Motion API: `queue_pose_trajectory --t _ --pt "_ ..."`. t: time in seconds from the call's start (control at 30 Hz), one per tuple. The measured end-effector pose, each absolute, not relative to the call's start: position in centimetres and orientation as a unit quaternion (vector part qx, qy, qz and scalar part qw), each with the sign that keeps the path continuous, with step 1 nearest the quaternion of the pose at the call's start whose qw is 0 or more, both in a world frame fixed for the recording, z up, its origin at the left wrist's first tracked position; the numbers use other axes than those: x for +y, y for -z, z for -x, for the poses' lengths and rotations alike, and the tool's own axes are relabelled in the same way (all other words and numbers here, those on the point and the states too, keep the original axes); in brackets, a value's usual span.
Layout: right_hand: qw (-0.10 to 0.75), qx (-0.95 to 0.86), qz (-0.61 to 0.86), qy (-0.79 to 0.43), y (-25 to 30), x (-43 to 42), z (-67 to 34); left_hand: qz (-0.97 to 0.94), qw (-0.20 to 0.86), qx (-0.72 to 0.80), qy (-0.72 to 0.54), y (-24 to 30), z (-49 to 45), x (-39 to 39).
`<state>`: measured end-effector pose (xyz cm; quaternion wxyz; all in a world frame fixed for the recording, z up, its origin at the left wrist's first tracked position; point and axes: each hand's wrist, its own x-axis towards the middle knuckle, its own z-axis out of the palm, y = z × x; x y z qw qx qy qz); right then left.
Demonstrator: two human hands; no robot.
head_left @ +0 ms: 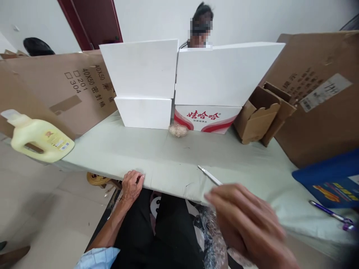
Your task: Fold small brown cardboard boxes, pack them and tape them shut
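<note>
My left hand (131, 185) rests on the near edge of the pale green table (168, 157), fingers curled over the edge with nothing in them. My right hand (246, 220) is raised close to the camera and blurred; its fingers are closed on a thin white knife or scalpel (209, 175) whose blade points away to the upper left. A small beige lump (178, 130) lies at the far side of the table, in front of the white boxes.
White foam boxes (146, 71) (224, 74) stand stacked at the back, with a red-printed carton (207, 117) under one. A person sits behind them. A small open cardboard box (260, 116), a large carton (322, 93), a blue pack (333, 179), a purple pen (331, 213), a yellow jug (39, 136).
</note>
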<state>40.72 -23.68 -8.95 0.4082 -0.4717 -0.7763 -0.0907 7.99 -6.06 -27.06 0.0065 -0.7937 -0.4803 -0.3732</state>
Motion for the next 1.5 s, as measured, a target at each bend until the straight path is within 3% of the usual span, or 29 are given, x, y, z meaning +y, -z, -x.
queue_pose_trajectory --t 0.2,0.3,0.43,0.7,0.9,1.23,1.5 --pt "0.236 -0.717 0.608 0.244 16.9 -18.5 -47.8 0.797 -0.006 -0.48 0.366 26.6 -8.4 -6.3" --pt "0.196 -0.714 0.631 0.232 22.0 -18.2 -50.6 0.794 -0.01 -0.487 0.365 26.5 -8.6 -6.2" --pt "0.173 -0.703 0.671 0.16 24.8 -18.4 -51.9 0.789 -0.018 -0.495 0.363 26.5 -8.8 -6.1" --pt "0.236 -0.688 0.681 0.086 25.7 -15.7 -51.8 0.777 -0.041 -0.516 0.359 26.5 -9.3 -5.7" --pt "0.222 -0.702 0.673 0.072 25.6 -12.2 -49.8 0.77 -0.076 -0.522 0.359 26.3 -9.3 -5.7" --pt "0.278 -0.763 0.554 0.185 25.4 -8.9 -44.4 0.762 -0.151 -0.521 0.355 25.8 -9.2 -5.4" --pt "0.312 -0.791 0.492 0.184 25.6 -9.3 -41.2 0.772 -0.221 -0.497 0.328 22.9 -5.8 -0.9"
